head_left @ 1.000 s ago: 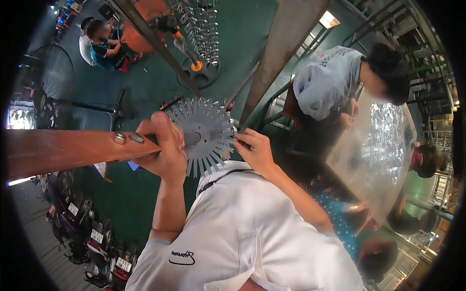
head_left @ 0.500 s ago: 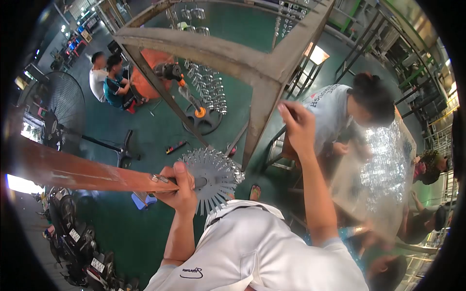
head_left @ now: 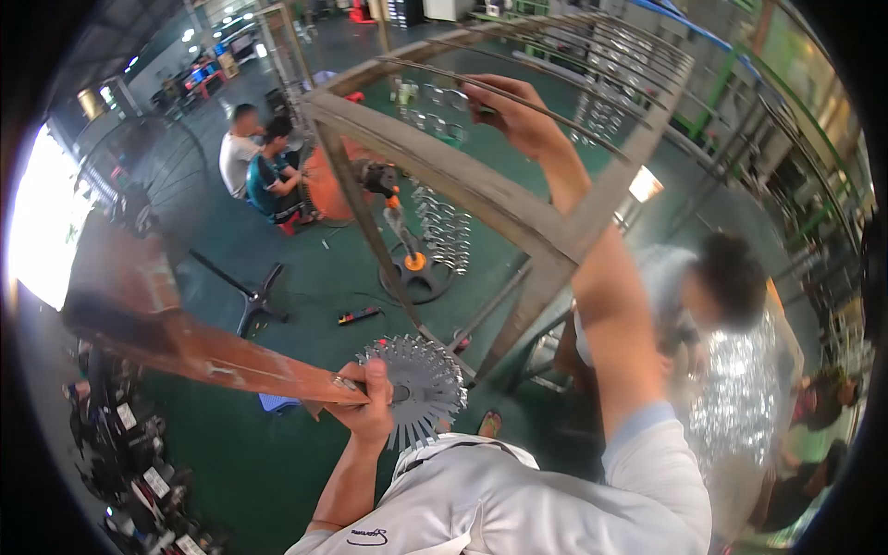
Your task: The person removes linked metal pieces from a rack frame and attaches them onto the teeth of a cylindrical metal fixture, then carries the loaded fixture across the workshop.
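My left hand [head_left: 372,407] is wrapped round the end of a long orange-brown bar [head_left: 250,363], thumb up. Just right of this hand is a round grey disc [head_left: 412,393] with radial slots and small shiny metal pieces round its rim. My right hand [head_left: 513,116] is raised to a thin rod [head_left: 564,120] on top of a metal frame rack [head_left: 444,162]. Its fingers are closed beside shiny curved metal parts [head_left: 444,97] that hang there; what they pinch is hidden.
More shiny parts hang on the rack's far rods [head_left: 606,88] and lower down [head_left: 444,231]. Two people sit at the left near a standing fan [head_left: 153,176]. At right a person bends over a table heaped with shiny pieces [head_left: 735,388]. Motorbikes [head_left: 139,462] stand lower left.
My right hand has moved up and forward, from beside the rack's near corner to its top rod. My left hand still grips the bar. The view has shifted.
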The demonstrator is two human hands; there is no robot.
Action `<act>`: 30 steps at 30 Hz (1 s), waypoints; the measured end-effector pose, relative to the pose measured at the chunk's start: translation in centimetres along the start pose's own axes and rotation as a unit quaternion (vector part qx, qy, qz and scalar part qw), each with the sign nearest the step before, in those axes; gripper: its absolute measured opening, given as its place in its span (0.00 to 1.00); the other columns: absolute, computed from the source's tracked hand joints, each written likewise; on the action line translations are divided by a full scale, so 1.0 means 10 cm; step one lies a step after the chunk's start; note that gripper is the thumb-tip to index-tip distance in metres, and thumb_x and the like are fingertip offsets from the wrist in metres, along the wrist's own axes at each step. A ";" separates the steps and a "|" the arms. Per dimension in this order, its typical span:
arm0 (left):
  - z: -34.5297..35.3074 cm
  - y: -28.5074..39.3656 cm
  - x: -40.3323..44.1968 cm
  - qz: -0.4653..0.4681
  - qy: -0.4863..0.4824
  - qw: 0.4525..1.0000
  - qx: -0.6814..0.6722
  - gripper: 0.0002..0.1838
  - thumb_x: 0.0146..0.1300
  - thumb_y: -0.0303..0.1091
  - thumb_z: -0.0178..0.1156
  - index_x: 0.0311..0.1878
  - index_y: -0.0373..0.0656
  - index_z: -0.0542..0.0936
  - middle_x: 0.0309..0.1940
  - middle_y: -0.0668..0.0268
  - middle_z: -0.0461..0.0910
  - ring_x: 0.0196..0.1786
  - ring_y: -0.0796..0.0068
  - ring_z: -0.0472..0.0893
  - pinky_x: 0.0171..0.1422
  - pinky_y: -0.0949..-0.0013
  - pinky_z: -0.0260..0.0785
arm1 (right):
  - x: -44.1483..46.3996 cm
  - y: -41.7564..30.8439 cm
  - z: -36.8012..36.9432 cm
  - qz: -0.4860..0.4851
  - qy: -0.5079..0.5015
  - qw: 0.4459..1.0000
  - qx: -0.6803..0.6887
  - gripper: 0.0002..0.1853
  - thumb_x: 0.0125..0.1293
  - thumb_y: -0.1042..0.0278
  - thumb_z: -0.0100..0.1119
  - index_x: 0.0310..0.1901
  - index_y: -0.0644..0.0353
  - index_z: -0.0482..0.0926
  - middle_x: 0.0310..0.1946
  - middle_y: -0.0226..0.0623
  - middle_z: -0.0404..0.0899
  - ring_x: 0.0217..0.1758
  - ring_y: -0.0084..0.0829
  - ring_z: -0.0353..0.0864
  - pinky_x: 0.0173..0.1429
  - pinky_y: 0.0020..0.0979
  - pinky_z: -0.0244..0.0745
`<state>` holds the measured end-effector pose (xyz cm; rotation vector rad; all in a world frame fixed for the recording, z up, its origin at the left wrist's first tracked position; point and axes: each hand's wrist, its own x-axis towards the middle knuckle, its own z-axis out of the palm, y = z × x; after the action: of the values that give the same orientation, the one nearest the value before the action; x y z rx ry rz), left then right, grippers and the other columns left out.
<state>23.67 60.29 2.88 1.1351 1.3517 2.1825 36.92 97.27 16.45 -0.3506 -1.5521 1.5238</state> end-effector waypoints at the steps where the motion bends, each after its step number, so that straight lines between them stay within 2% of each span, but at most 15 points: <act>1: -0.05 0.00 0.01 0.004 0.004 1.000 0.006 0.18 0.71 0.25 0.56 0.23 0.44 0.63 0.09 0.72 0.60 0.09 0.85 0.57 0.13 0.76 0.51 | 0.07 -0.01 0.00 0.008 -0.013 1.000 -0.008 0.15 0.66 0.64 0.68 0.50 0.65 0.83 0.35 0.28 0.80 0.37 0.20 0.77 0.43 0.25 0.76; 6: -0.05 -0.04 -0.02 0.016 0.014 1.000 0.014 0.19 0.71 0.25 0.56 0.22 0.44 0.63 0.09 0.72 0.60 0.09 0.84 0.59 0.12 0.75 0.51 | 0.22 0.01 -0.18 0.029 -0.058 0.998 -0.009 0.16 0.62 0.66 0.71 0.48 0.65 0.84 0.35 0.29 0.82 0.34 0.20 0.77 0.40 0.22 0.76; 9: -0.06 -0.01 -0.02 -0.008 0.024 1.000 0.001 0.22 0.66 0.27 0.64 0.21 0.45 0.62 0.13 0.73 0.65 0.13 0.86 0.64 0.15 0.76 0.54 | 0.27 -0.01 -0.23 0.043 -0.092 0.995 -0.019 0.15 0.64 0.65 0.69 0.48 0.65 0.84 0.38 0.31 0.84 0.36 0.20 0.77 0.41 0.25 0.75; 12: -0.10 -0.02 -0.02 -0.003 0.018 0.999 0.031 0.21 0.67 0.25 0.63 0.21 0.44 0.63 0.13 0.73 0.66 0.13 0.86 0.64 0.16 0.77 0.53 | 0.28 -0.07 -0.21 0.047 -0.102 0.993 -0.044 0.15 0.64 0.65 0.70 0.48 0.65 0.84 0.38 0.31 0.84 0.37 0.21 0.79 0.43 0.25 0.77; 14: -0.14 -0.08 0.00 0.038 0.008 0.997 0.061 0.19 0.69 0.25 0.58 0.23 0.44 0.63 0.11 0.73 0.62 0.11 0.86 0.60 0.14 0.76 0.50 | 0.28 -0.08 -0.18 0.032 -0.112 0.992 -0.042 0.16 0.63 0.64 0.70 0.48 0.65 0.84 0.39 0.32 0.84 0.39 0.22 0.80 0.45 0.25 0.78; 15: -0.12 -0.13 -0.01 0.055 -0.010 0.996 0.070 0.18 0.71 0.25 0.55 0.24 0.44 0.63 0.10 0.73 0.61 0.10 0.86 0.58 0.13 0.75 0.49 | 0.24 -0.06 -0.22 0.024 -0.103 0.993 -0.044 0.16 0.63 0.64 0.70 0.49 0.65 0.84 0.39 0.32 0.84 0.40 0.22 0.81 0.47 0.26 0.79; 17: -0.01 -0.06 -0.03 0.017 0.019 0.998 0.056 0.17 0.72 0.28 0.55 0.25 0.45 0.64 0.10 0.73 0.60 0.10 0.86 0.57 0.13 0.76 0.47 | 0.23 0.00 -0.30 -0.001 -0.080 0.995 -0.054 0.17 0.64 0.62 0.68 0.50 0.65 0.84 0.40 0.33 0.85 0.42 0.23 0.82 0.50 0.26 0.80; 19: -0.08 -0.19 -0.01 0.014 0.058 0.998 0.022 0.16 0.73 0.33 0.56 0.26 0.44 0.66 0.09 0.73 0.59 0.10 0.87 0.56 0.12 0.76 0.46 | 0.13 -0.02 -0.28 -0.035 -0.044 0.995 -0.084 0.18 0.65 0.60 0.67 0.50 0.66 0.84 0.42 0.36 0.86 0.43 0.23 0.82 0.48 0.26 0.80; 20: 0.02 -0.04 0.03 -0.026 0.060 0.998 0.026 0.17 0.73 0.36 0.57 0.26 0.43 0.67 0.08 0.74 0.58 0.10 0.87 0.56 0.12 0.76 0.46 | 0.06 -0.05 -0.25 -0.049 -0.047 0.996 -0.057 0.17 0.64 0.62 0.68 0.48 0.66 0.85 0.41 0.37 0.86 0.41 0.23 0.83 0.46 0.26 0.80; 21: 0.02 0.00 0.05 -0.034 0.045 0.998 0.020 0.18 0.73 0.35 0.57 0.26 0.44 0.66 0.08 0.74 0.58 0.10 0.86 0.56 0.12 0.77 0.46 | 0.01 -0.02 -0.24 -0.054 -0.052 0.997 0.001 0.14 0.64 0.65 0.67 0.47 0.65 0.86 0.38 0.35 0.87 0.37 0.21 0.83 0.43 0.25 0.79; 23: 0.02 0.03 0.10 -0.042 0.036 0.998 0.003 0.19 0.73 0.33 0.56 0.24 0.45 0.64 0.09 0.73 0.58 0.10 0.85 0.56 0.12 0.77 0.46 | 0.03 0.11 -0.35 -0.074 -0.013 0.996 -0.049 0.15 0.63 0.65 0.69 0.48 0.64 0.86 0.37 0.33 0.87 0.35 0.19 0.82 0.40 0.24 0.78; 25: 0.11 0.11 0.17 -0.039 0.041 0.998 0.034 0.22 0.74 0.36 0.56 0.21 0.47 0.62 0.09 0.73 0.56 0.09 0.85 0.55 0.13 0.77 0.46 | -0.22 0.07 -0.34 -0.080 0.045 0.993 -0.069 0.13 0.61 0.64 0.71 0.44 0.63 0.87 0.34 0.32 0.87 0.34 0.18 0.81 0.38 0.23 0.76; 28: 0.02 0.08 0.18 -0.039 0.028 0.997 0.055 0.26 0.74 0.39 0.56 0.19 0.49 0.58 0.09 0.73 0.54 0.09 0.84 0.54 0.13 0.78 0.46 | -0.62 0.28 -0.28 -0.167 0.074 0.975 0.123 0.10 0.60 0.64 0.72 0.36 0.64 0.88 0.29 0.32 0.86 0.32 0.18 0.81 0.36 0.23 0.75; 30: 0.02 0.06 0.19 -0.038 0.012 0.998 0.054 0.27 0.74 0.41 0.56 0.19 0.50 0.57 0.09 0.73 0.53 0.09 0.83 0.53 0.13 0.78 0.47 | -0.77 0.41 -0.38 -0.188 0.157 0.969 0.026 0.09 0.59 0.66 0.72 0.33 0.64 0.87 0.27 0.32 0.85 0.30 0.18 0.80 0.34 0.23 0.75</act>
<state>22.65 61.33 4.30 1.0801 1.5149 2.0982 42.45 94.90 9.10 -0.2374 -1.2429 1.1489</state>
